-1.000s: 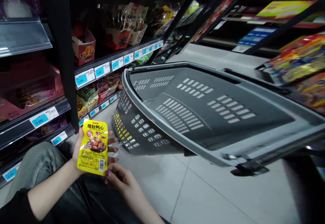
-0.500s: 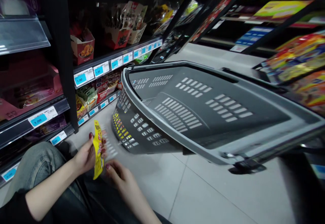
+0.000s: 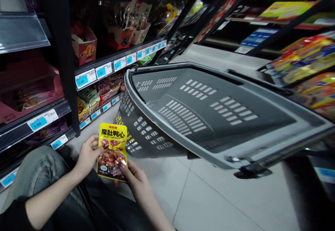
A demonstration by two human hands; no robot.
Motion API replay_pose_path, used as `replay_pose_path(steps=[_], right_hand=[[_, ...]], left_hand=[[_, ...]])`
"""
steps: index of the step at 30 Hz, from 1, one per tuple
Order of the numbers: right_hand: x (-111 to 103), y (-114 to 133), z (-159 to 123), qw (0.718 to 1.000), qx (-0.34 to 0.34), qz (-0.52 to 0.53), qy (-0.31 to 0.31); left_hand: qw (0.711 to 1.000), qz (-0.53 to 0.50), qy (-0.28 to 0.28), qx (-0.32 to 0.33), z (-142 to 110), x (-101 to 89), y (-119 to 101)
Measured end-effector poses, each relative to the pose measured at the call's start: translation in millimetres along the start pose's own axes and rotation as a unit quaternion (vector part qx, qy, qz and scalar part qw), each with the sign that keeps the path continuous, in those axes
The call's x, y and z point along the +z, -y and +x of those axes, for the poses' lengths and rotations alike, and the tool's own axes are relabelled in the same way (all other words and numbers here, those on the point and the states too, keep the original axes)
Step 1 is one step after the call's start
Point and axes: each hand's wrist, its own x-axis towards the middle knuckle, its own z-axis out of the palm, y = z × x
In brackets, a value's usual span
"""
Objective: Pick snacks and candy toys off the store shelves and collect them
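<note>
Seen from the head camera, the person is crouched low in a shop aisle. One knee in blue jeans shows at the near left.

The left hand comes in from the near left on a bare arm. It is turned so the thumb faces up. Its fingers are curled around the left edge of a yellow snack packet, with the thumb on the front. The nails are painted dark red.

The right hand comes up from the near middle. Its fingers are bent and close together, and the fingertips pinch the packet at its lower right corner.

The packet is held upright between both hands, front side facing the camera. It has dark letters at the top and a picture of food below. It sits low and left in the scene, just in front of the near left end of a grey shopping basket.

The basket hangs tilted, its open side turned toward the camera. It fills the middle and the right.

On the left are dark shelves with blue price tags and snack boxes. More bright packets sit on the far right shelves. The floor is pale tile.
</note>
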Motion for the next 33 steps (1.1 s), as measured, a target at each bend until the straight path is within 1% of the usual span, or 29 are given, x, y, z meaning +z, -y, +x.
replay_pose_path(steps=[3, 7, 18, 27, 33], right_hand=[[-4, -1, 2, 1.0, 0.001, 0.019, 0.011], [-5, -4, 3, 1.0, -0.009, 0.025, -0.001], [-2, -1, 1, 0.999, -0.001, 0.035, 0.011], [1, 2, 0, 0.991, 0.03, 0.129, 0.027], [0, 5, -2, 0.989, 0.026, 0.14, 0.028]], left_hand=[[1.0, 0.003, -0.006, -0.003, -1, 0.4, -2], [1.0, 0.006, 0.0, -0.006, -2, 0.5, -4], [1.0, 0.018, -0.006, -0.004, -3, 0.1, -8], [1.0, 0.024, -0.002, -0.01, 0, -4.7, -1], [0.999, 0.032, 0.006, -0.017, 0, -6.8, 1]])
